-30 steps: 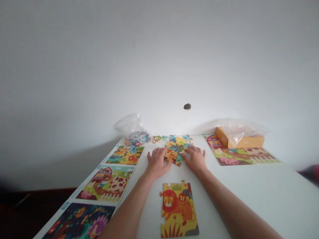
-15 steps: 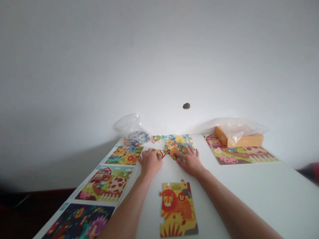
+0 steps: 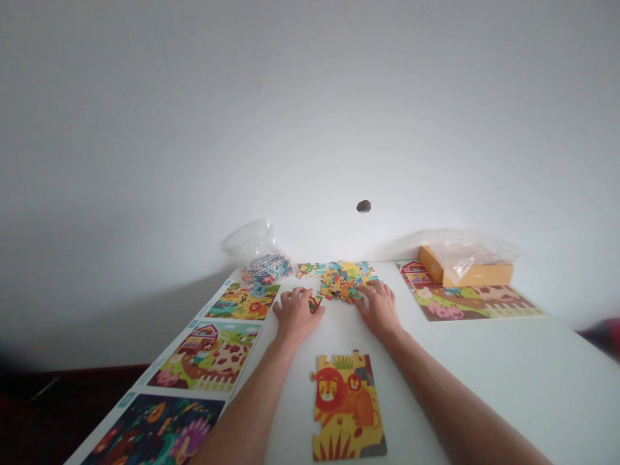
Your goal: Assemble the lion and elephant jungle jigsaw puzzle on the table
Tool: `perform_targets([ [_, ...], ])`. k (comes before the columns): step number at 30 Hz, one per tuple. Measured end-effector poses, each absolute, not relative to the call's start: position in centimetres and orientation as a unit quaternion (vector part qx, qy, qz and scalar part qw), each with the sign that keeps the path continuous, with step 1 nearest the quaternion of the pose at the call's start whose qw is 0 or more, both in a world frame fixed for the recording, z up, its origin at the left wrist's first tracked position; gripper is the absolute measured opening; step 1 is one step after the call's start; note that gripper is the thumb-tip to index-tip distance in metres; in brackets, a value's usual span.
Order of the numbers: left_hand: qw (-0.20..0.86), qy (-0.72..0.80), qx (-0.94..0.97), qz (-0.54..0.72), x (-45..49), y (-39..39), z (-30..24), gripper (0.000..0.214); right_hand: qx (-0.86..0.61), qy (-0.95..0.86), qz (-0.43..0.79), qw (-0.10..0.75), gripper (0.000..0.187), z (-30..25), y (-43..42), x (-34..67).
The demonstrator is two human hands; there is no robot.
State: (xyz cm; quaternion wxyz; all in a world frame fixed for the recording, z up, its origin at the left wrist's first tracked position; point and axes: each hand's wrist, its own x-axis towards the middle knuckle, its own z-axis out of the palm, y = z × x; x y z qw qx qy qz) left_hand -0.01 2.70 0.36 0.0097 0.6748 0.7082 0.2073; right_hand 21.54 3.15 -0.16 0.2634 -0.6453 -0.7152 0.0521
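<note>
A heap of loose colourful puzzle pieces (image 3: 345, 281) lies at the far middle of the white table (image 3: 484, 374). My left hand (image 3: 294, 316) rests palm down just left of the heap, fingers curled over a small piece (image 3: 314, 302) at its fingertips. My right hand (image 3: 380, 309) lies flat with fingers spread, its tips touching the heap's near right edge. A partly built lion puzzle (image 3: 345, 404) sits between my forearms, nearer to me.
Three printed picture sheets run down the left edge: a jungle scene (image 3: 242, 302), a farm scene (image 3: 208, 356) and a dark scene (image 3: 155, 431). A bag of pieces (image 3: 259, 255) stands at the back left. A farm puzzle (image 3: 472, 302) and an orange box (image 3: 472, 271) under plastic lie right.
Both hands drew apart off the heap: the left slid left and its fingers curled in with one piece near them, the right shifted right along the heap's near edge.
</note>
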Motion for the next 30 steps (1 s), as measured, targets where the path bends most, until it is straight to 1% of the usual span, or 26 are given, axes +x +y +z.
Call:
perform_targets([
  [3,0.02,0.698,0.685,0.209,0.0,2.7,0.4,0.044,-0.617,-0.724,0.044,0.305,0.029,-0.2,3.1,21.5],
  [6,0.033,0.705,0.673,0.22,-0.2,3.0,0.3,0.045,-0.61,-0.723,0.053,0.32,0.028,-0.3,3.2,21.6],
  [8,0.058,0.706,0.655,0.264,-0.4,3.3,0.1,0.045,-0.601,-0.726,0.064,0.329,0.026,-0.3,3.3,21.7],
  [11,0.13,0.664,0.624,0.391,-0.8,4.1,-0.4,0.038,-0.555,-0.752,0.1,0.341,0.023,-0.3,3.4,21.8],
  [13,0.167,0.63,0.616,0.443,-0.9,4.4,-0.6,0.032,-0.513,-0.772,0.136,0.348,0.024,-0.1,3.2,21.6],
  [15,0.204,0.6,0.619,0.464,-0.8,4.6,-0.6,0.031,-0.477,-0.784,0.174,0.358,0.026,0.2,2.9,21.4],
  [20,0.382,0.485,0.59,0.52,0.4,3.9,-0.1,0.031,-0.422,-0.776,0.293,0.365,0.031,1.0,2.1,20.9],
  [22,0.409,0.472,0.591,0.51,0.8,3.5,0.2,0.03,-0.414,-0.764,0.342,0.359,0.038,0.9,2.2,20.8],
  [24,0.419,0.464,0.6,0.499,1.0,3.2,0.4,0.03,-0.423,-0.736,0.383,0.364,0.04,0.4,2.5,20.8],
  [26,0.403,0.465,0.618,0.489,1.0,3.1,0.5,0.029,-0.433,-0.705,0.417,0.377,0.038,-0.2,2.8,20.9],
  [30,0.297,0.492,0.684,0.45,0.7,3.0,0.4,0.024,-0.434,-0.67,0.452,0.398,0.037,-0.9,3.2,20.9],
])
